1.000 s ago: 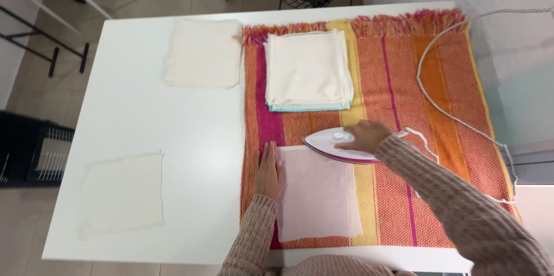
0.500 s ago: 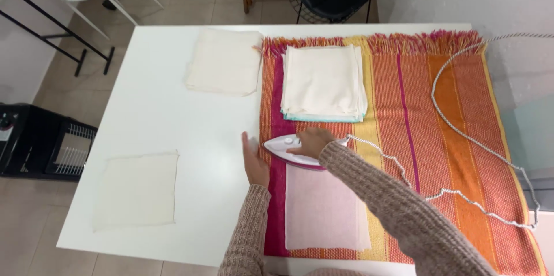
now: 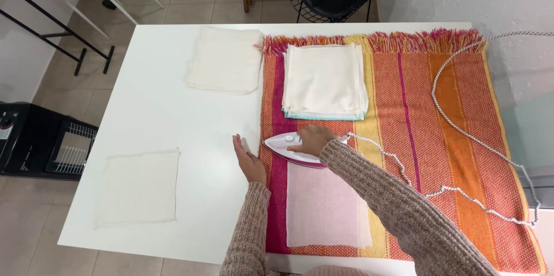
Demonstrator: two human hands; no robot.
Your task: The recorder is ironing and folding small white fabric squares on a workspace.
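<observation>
The right hand has its grip closed around the handle of a white iron, which rests on the far end of a thin pale cloth spread over the striped orange blanket. The left hand lies flat and open, holding nothing, on the white bench just beside the blanket's near-left edge. A stack of folded cloths sits on the blanket beyond the iron.

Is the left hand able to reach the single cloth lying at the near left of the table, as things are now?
Probably yes. The left hand lies flat and empty beside the blanket, and only bare table lies between it and the single cloth.
</observation>
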